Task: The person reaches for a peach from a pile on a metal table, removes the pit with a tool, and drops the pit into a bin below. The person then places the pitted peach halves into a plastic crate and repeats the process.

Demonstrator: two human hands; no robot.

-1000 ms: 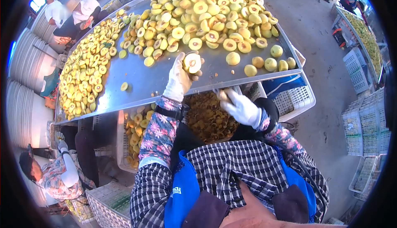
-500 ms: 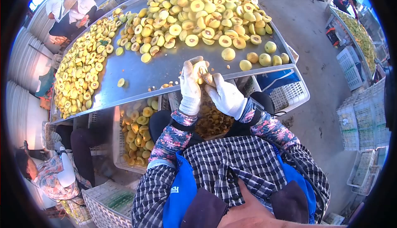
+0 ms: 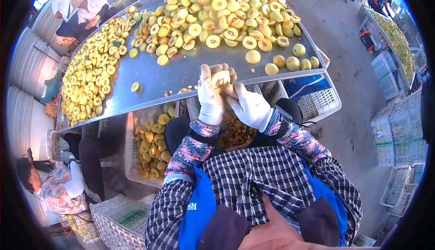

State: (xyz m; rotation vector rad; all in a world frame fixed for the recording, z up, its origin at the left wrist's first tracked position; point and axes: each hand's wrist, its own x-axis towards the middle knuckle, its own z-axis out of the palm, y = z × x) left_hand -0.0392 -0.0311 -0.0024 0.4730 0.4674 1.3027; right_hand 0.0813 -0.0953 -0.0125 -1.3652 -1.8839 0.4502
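Note:
My left hand (image 3: 210, 95), in a white glove with a stained fingertip area, is closed around a yellow peach half (image 3: 220, 77) just over the near edge of the metal table (image 3: 156, 78). Against the fruit, my right hand (image 3: 251, 107), also gloved, grips a small tool with a brownish handle (image 3: 230, 90); its tip is hidden at the fruit. Beyond both hands lies a big heap of halved peaches (image 3: 217, 16). Several whole peaches (image 3: 292, 63) rest near the right corner. Below my hands, brown scraps (image 3: 238, 130) fill a container between my knees.
A crate of peach halves (image 3: 152, 148) stands under the table, left of my legs. Another heap of halves (image 3: 88, 80) covers the table's left end. A white crate (image 3: 324, 100) is at the right corner. A co-worker (image 3: 59, 182) sits at the left; others are farther back.
The peach half has turned in my left hand, showing more pale flesh, and the left fingers curl further over it. My right hand stays close with the tool. The view has shifted slightly.

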